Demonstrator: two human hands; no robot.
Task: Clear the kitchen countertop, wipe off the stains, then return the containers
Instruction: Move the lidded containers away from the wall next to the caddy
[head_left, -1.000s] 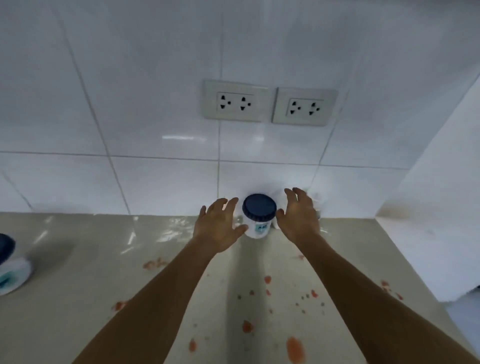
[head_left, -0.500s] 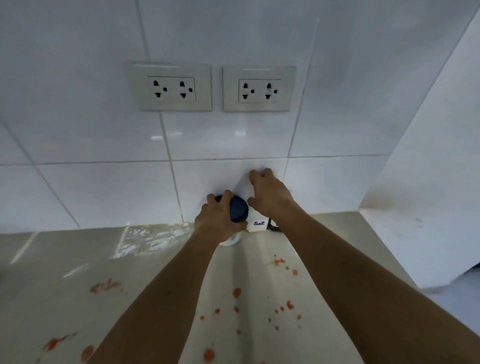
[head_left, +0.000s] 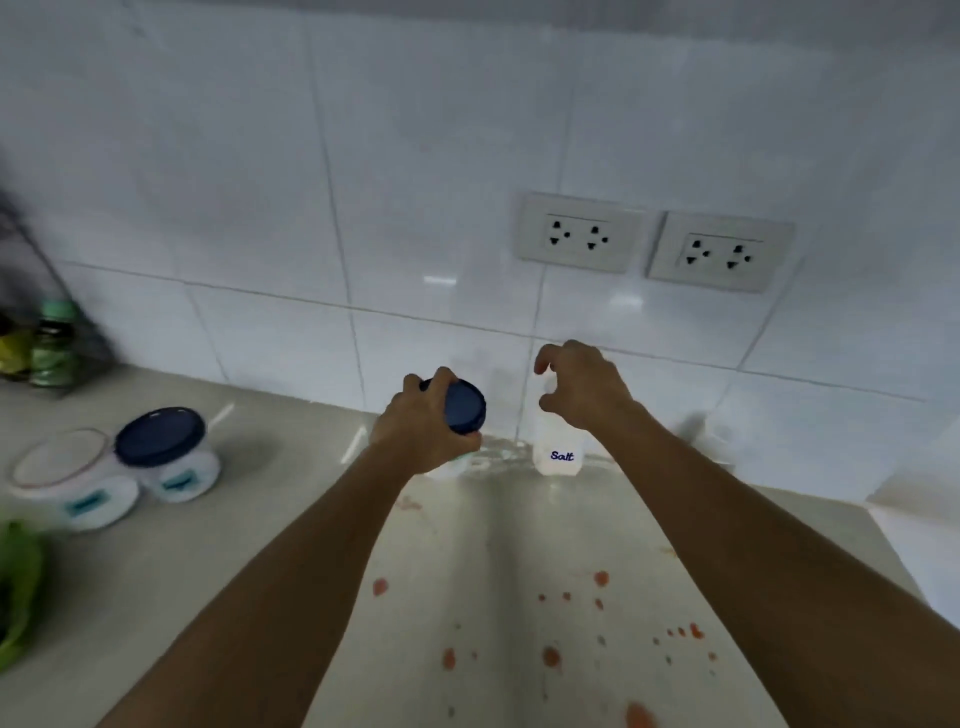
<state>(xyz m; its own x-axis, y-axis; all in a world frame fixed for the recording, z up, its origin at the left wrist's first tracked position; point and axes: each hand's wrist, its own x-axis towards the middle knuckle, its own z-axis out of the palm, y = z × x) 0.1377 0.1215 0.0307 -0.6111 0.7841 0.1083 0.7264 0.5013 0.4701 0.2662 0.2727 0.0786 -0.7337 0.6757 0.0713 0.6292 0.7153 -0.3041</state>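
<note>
At the far left edge a green item (head_left: 18, 587) lies blurred on the countertop (head_left: 249, 525), and behind it a wire rack (head_left: 31, 291) against the tiled wall (head_left: 415, 156) holds a green-capped bottle (head_left: 54, 345); what else sits in the rack is too blurred to tell. Just right of these, two squat white tubs stand touching each other: the pale-lidded tub (head_left: 72, 486) nearer, the dark-lidded tub (head_left: 169, 454) slightly behind. Their contents are hidden by the lids.

Toward the middle, the left hand (head_left: 421, 431) is clenched around a dark-lidded jar (head_left: 462, 408), fingers wrapped over the lid's rim; the jar's white body is mostly hidden under the hand, so whether it rests on the counter cannot be told. Just beside it the right hand (head_left: 582, 384) hovers half curled, fingers bent and apart, directly above the salt container (head_left: 561, 452), a pale bottle labelled "Salt" standing upright by the wall; contact with its top is unclear.

Red stains (head_left: 550, 657) dot the counter between the forearms. Two wall sockets (head_left: 644, 241) sit above at the right.
</note>
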